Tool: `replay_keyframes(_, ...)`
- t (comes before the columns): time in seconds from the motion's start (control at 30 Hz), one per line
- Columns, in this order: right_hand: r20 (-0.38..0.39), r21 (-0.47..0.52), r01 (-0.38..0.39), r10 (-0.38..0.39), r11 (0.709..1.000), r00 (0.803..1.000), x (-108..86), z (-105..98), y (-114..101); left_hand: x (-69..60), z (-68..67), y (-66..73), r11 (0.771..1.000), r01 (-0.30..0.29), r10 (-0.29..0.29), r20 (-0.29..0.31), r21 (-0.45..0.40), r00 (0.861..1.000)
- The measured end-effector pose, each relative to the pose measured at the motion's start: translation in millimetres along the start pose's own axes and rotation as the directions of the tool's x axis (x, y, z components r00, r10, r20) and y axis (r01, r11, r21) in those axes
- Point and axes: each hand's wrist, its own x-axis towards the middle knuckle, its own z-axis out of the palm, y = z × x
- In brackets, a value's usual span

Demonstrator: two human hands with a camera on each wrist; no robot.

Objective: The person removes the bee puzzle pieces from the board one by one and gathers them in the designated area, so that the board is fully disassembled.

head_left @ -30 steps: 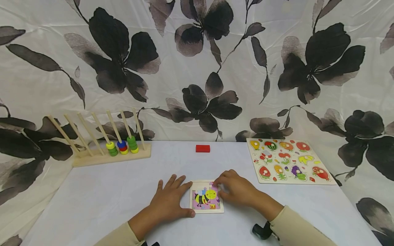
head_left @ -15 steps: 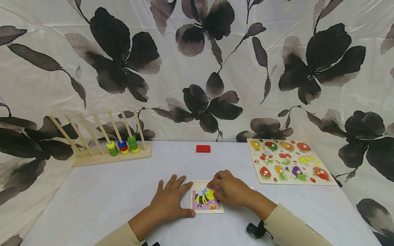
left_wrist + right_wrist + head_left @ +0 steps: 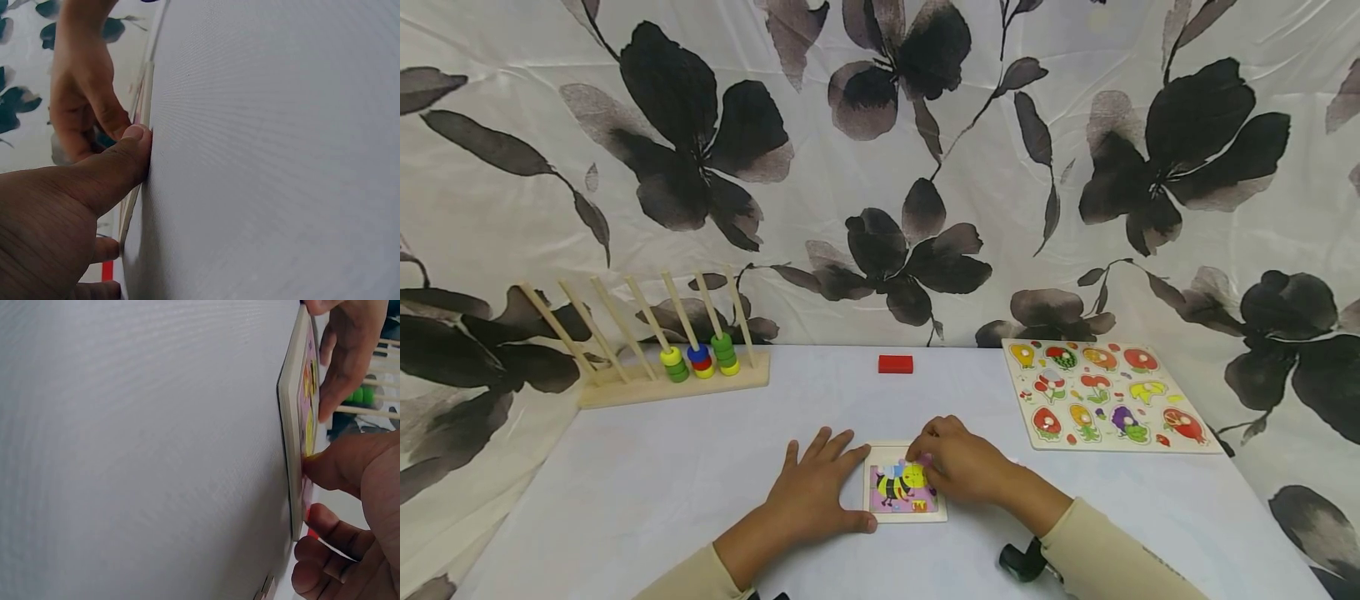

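A small square wooden puzzle with a bee picture (image 3: 895,483) lies on the white table, inside a pale frame (image 3: 910,517). My left hand (image 3: 808,492) is spread flat at its left side, index fingertip and thumb touching the frame's left corners. Over the upper right of the puzzle, my right hand (image 3: 970,462) pinches a pink puzzle piece (image 3: 926,459) with thumb and curled fingers, which partly cover it. In the right wrist view the thumb (image 3: 337,464) touches the puzzle's face. The left wrist view shows the left thumb (image 3: 125,156) against the frame's edge.
A wooden peg abacus (image 3: 677,387) with colored rings stands back left. A red block (image 3: 896,364) lies at the back center. A fruit puzzle board (image 3: 1108,396) is at the right. A small pinkish piece (image 3: 267,589) lies on the table beyond the right hand.
My right hand has moved slightly left, from the puzzle's right edge onto its upper right part, then stayed nearly still. My left hand has kept its place.
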Motion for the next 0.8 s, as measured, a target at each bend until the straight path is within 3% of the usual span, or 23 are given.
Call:
replay_keyframes(0.63,-0.033,-0.042,0.006,-0.007,0.999,0.999,-0.7,-1.4,-3.0,0.2,1.5,0.4,1.000,0.003,-0.003,0.003,0.005,1.000)
replay_keyframes(0.8,-0.036,-0.053,-0.027,0.025,0.998,0.999,-1.1,-3.3,-3.2,0.4,1.7,0.3,1.000,0.001,-0.001,0.004,0.003,1.000)
